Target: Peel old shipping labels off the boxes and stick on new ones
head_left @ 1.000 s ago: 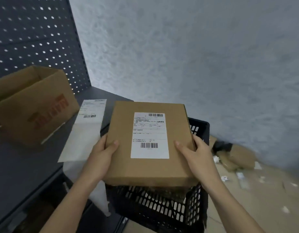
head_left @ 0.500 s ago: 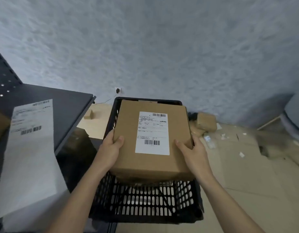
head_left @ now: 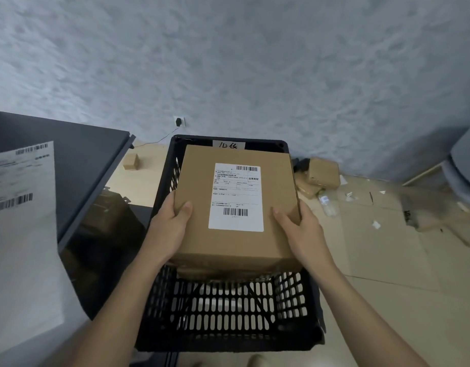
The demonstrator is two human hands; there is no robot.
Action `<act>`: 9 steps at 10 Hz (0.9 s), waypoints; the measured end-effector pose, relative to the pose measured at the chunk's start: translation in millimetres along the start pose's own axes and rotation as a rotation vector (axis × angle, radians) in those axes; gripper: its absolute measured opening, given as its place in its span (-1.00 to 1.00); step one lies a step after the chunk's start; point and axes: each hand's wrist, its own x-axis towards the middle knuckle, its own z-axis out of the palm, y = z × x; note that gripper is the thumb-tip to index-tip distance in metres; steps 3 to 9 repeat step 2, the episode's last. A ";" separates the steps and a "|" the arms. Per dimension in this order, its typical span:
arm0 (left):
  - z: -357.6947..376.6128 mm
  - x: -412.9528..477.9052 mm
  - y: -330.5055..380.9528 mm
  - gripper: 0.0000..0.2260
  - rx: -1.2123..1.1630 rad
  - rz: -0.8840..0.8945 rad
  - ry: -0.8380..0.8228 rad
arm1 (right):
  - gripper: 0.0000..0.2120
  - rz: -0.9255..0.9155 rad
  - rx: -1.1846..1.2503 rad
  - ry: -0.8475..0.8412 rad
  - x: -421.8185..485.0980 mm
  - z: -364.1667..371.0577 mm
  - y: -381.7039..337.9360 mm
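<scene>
Right, the box (head_left: 236,207) is up over the black crate (head_left: 228,308), top face level and turned to the camera. A white shipping label (head_left: 236,197) lies flat and square in the middle of that face, with no lifted corner that I can see. The left hand (head_left: 167,226) clamps the left side, thumb pressed on top and fingers curled round the edge. The right hand (head_left: 300,229) mirrors it on the right side, so it's a firm two-handed hold.

Whether the box rests on anything below I cannot tell; a brown edge shows just beneath it inside the crate.

By my reading this one is finished: the label looks clean and fully stuck, so the crate is probably where done boxes go, though it could be an old label awaiting peeling.

Off to the left, a label sheet (head_left: 22,207) with barcodes lies on the dark table (head_left: 91,154), so more sticking looks likely. Loose boxes (head_left: 324,173) and paper scraps (head_left: 375,225) litter the floor to the right.
</scene>
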 end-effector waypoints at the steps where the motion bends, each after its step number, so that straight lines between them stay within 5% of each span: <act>1: 0.4 -10.3 16.1 -0.59 0.089 0.034 0.057 | -0.32 0.004 -0.007 -0.049 1.2 -4.3 -1.6; 2: 0.3 -48.0 23.2 -0.49 0.215 0.114 0.156 | -0.26 0.014 -0.031 -0.030 -22.0 -20.8 -3.6; 9: 0.3 -48.0 23.2 -0.49 0.215 0.114 0.156 | -0.26 0.014 -0.031 -0.030 -22.0 -20.8 -3.6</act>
